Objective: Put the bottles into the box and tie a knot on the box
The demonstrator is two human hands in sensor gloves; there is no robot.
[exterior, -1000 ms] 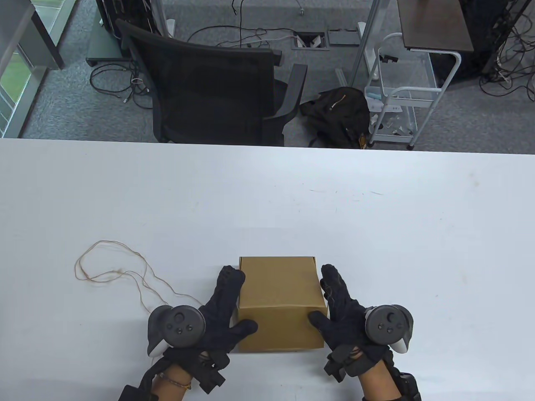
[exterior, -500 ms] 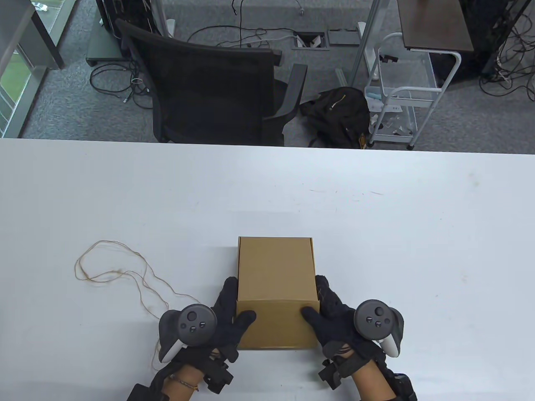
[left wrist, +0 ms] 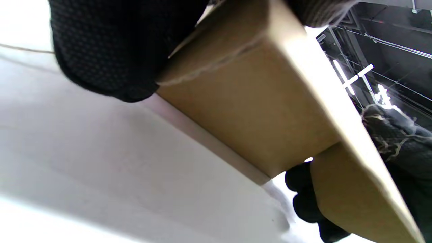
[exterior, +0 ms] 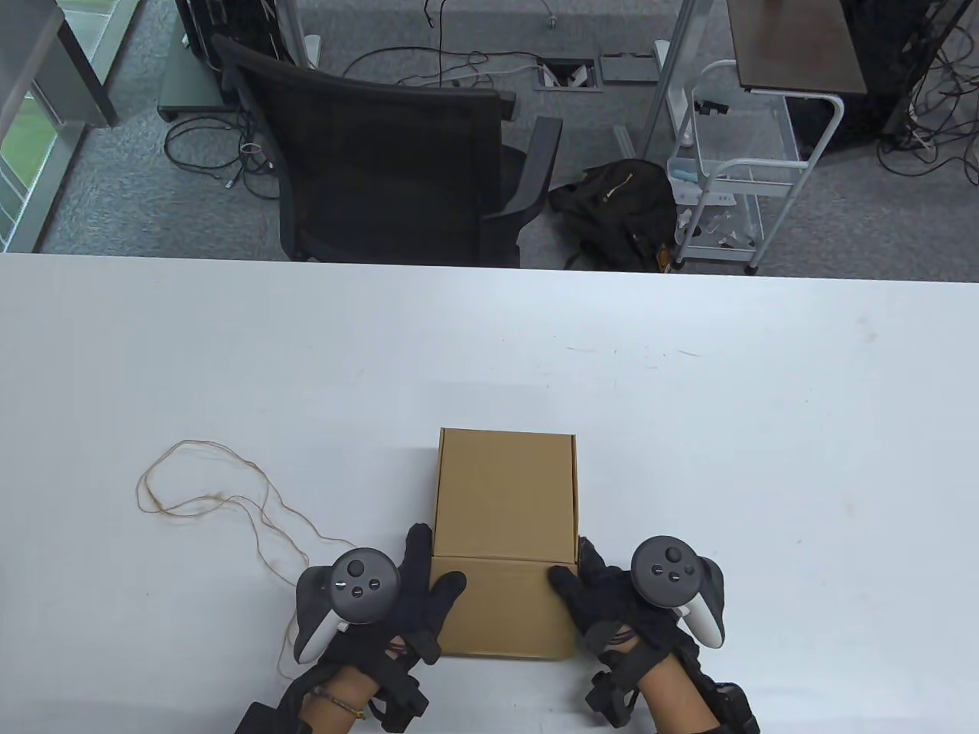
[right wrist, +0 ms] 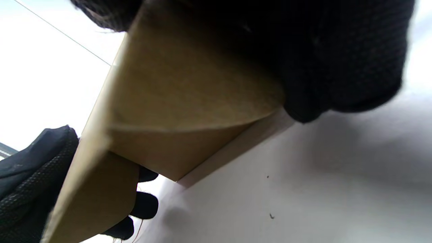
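A closed brown cardboard box (exterior: 505, 497) stands near the table's front edge, held between both hands. My left hand (exterior: 422, 569) grips its left side, thumb on the near face. On the other side my right hand (exterior: 587, 569) grips it the same way. In the left wrist view the box (left wrist: 256, 111) is tilted, its underside clear of the table, with the right hand's fingers (left wrist: 303, 199) beyond it. The right wrist view shows the same lifted box (right wrist: 189, 94) and the left hand (right wrist: 30, 168). A thin brown string (exterior: 206, 501) lies looped to the left. No bottles are visible.
The white table (exterior: 688, 428) stretches wide beyond and to the right of the box. The string's near end runs under my left wrist. A black office chair (exterior: 382, 153) and a white cart (exterior: 734, 191) stand past the far edge.
The box has tipped between my hands, so its top face now looks longer and reaches farther away. Both hands slid back to its near end. The string has not moved.
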